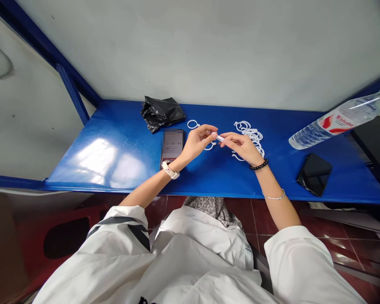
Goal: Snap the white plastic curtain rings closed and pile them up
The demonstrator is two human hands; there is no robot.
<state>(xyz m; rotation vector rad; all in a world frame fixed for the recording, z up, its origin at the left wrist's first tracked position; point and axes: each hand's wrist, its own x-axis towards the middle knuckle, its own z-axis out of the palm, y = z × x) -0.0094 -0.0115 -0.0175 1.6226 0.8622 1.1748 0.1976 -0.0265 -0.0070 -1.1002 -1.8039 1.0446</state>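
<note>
Between my two hands, above the blue table, is a small white plastic piece [220, 138] that looks like a ring seen edge-on. My left hand [200, 141] pinches its left end between thumb and fingers. At its right end, the fingertips of my right hand [240, 145] close on it. A white ring with a small tab [210, 146] lies under my left fingers, partly covered. Farther back, another white ring [193, 124] rests alone on the table. Beside and behind my right hand spreads a pile of white plastic rings [253, 134], partly hidden by that hand.
On the blue table [139, 147], a crumpled black plastic bag [163, 113] lies at the back left. A phone showing a timer [173, 143] is beside my left wrist. To the right are a water bottle [329, 122] and a dark phone [314, 174]. A wall [209, 55] rises behind.
</note>
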